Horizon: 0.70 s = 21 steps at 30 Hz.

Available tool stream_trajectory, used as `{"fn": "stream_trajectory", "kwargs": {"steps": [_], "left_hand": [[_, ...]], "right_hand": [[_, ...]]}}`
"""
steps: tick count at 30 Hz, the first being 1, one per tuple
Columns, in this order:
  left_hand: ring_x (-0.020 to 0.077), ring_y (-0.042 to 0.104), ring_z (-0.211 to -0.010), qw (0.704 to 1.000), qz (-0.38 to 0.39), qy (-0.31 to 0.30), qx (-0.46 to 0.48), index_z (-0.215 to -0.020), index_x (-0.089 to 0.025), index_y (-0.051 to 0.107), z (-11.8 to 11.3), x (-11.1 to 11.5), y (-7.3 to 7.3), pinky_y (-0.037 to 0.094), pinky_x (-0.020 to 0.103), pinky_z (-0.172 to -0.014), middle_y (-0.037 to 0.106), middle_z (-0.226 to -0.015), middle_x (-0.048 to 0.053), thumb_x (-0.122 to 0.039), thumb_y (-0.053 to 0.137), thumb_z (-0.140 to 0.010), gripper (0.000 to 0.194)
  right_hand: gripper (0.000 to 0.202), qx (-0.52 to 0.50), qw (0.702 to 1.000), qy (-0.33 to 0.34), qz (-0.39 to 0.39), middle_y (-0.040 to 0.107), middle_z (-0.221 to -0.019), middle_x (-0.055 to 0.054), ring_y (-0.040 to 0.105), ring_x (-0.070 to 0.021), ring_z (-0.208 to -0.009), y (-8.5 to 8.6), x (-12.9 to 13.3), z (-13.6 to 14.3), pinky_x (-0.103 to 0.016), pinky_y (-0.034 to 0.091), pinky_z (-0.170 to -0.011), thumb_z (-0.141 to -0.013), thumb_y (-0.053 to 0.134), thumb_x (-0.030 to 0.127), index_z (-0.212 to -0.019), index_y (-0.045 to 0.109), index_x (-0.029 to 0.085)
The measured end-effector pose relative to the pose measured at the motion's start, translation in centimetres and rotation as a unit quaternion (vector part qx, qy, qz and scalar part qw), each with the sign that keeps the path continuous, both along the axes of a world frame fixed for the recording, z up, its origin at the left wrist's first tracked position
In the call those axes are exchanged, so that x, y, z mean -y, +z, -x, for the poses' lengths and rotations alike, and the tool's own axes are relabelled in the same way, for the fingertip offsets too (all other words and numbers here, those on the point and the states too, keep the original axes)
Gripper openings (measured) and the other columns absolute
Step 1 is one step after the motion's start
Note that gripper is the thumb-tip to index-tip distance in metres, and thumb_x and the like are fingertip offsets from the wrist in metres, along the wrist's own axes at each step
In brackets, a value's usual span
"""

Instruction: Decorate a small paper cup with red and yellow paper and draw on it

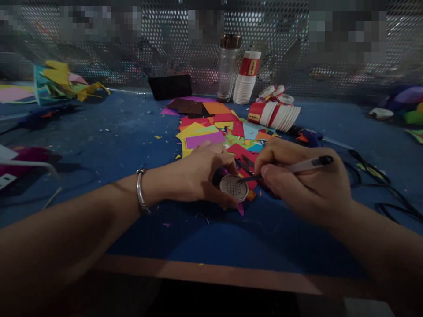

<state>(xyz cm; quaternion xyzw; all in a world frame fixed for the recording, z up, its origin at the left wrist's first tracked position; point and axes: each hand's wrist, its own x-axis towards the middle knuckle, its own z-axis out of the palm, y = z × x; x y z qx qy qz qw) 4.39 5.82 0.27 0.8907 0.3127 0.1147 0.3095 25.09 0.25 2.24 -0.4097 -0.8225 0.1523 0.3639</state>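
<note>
Clamps pen in right fingers and gridded disc in left fingers (may skid, if pressing too hard).

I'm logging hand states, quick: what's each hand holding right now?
Left hand: holding a line-marked white disc between thumb and fingers.
Right hand: closed on a translucent pen, tip at the disc.

Looked like a craft workshop, to judge by the blue counter strewn with coloured paper, the stacked paper cups, the glue gun at right and the perforated screen behind.
</note>
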Motion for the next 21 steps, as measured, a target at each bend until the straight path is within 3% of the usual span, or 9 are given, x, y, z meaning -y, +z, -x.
{"fn": "stream_trajectory", "kwargs": {"steps": [15,21], "left_hand": [[0.0233,0.064,-0.092,0.999,0.032,-0.001,0.01,-0.105,-0.018,0.071,0.05,-0.07,-0.13,0.046,0.033,-0.076,0.074,-0.103,0.006,-0.043,0.089,-0.072,0.045],[0.0237,0.064,-0.093,0.999,0.025,-0.004,0.026,-0.104,-0.018,0.073,0.1,-0.17,-0.26,0.046,0.033,-0.078,0.074,-0.102,0.007,-0.042,0.091,-0.07,0.045]], "right_hand": [[0.023,0.036,0.999,-0.019,-0.024,0.049,-0.051,0.005,0.038,-0.0116,-0.045,-0.05,-0.14,-0.25,-0.03,0.032,-0.047,-0.082,0.049,0.005,-0.068,0.05,0.023],[0.023,-0.019,1.0,0.009,-0.02,0.052,-0.052,0.005,0.042,-0.0103,-0.045,-0.33,-0.14,-0.3,-0.028,0.035,-0.046,-0.083,0.049,0.005,-0.069,0.052,0.022]]}}
